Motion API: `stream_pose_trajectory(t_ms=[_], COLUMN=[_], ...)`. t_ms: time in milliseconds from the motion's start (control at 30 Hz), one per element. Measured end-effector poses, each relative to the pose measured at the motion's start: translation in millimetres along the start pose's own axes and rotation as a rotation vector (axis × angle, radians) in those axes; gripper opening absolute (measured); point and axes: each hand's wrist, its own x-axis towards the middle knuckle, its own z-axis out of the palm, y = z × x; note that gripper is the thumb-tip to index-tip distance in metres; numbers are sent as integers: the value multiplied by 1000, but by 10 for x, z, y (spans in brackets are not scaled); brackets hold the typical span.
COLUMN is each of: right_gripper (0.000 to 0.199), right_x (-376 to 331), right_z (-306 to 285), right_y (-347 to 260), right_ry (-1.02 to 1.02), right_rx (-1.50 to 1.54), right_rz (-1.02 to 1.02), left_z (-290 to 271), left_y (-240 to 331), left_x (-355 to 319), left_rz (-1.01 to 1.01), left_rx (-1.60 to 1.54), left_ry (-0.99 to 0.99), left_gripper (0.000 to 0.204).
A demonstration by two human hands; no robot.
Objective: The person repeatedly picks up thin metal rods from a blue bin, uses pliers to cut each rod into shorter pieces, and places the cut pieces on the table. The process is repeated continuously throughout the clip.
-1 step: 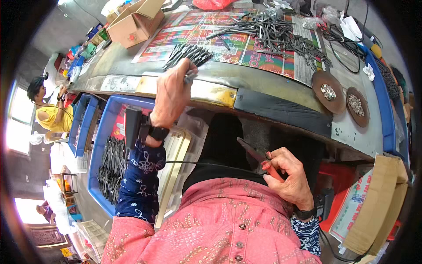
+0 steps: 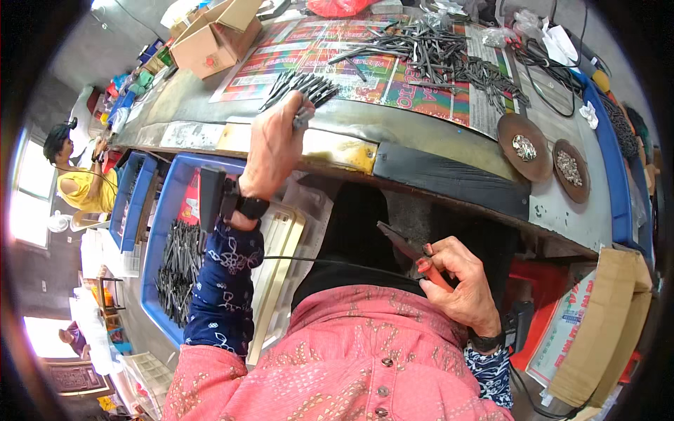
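My left hand [image 2: 276, 140] is over the table's near edge, its fingers curled closed. Something small and grey shows at the fingertips, too unclear to name. Just beyond them a bundle of thin black strips [image 2: 298, 88] lies on the table, partly hidden by the hand. My right hand [image 2: 460, 284] is in front of my lap, wrapped round the red handles of a pair of pliers [image 2: 404, 242]. The dark metal jaws point up and left, away from the table's edge, with nothing seen between them.
A larger heap of black strips [image 2: 435, 52] covers the back of the table [image 2: 337, 116]. Two brown dishes [image 2: 511, 160] of small metal bits stand at right. Below left is a blue bin [image 2: 151, 281] of black pieces. A cardboard box [image 2: 210, 52] sits at far left; a co-worker [image 2: 81, 175] is beyond.
My left hand has shifted very slightly left. The right hand and the pliers stay about where they were.
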Motion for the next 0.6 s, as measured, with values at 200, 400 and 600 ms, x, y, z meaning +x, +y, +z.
stream_pose_trajectory(t_ms=[200, 400, 600], right_gripper=[21, 20, 18], right_x=[35, 67, 75], right_z=[-1, 26, 37], right_y=[112, 233, 246], right_ry=[11, 16, 5], right_rx=[-30, -52, -57], right_rz=[-55, -96, -30], left_z=[172, 287, 350], left_y=[-305, -347, -335], left_x=[278, 411, 379], left_rz=[17, -65, -4], left_rx=[256, 376, 438], left_ry=[-29, -151, -132], left_gripper=[20, 22, 24])
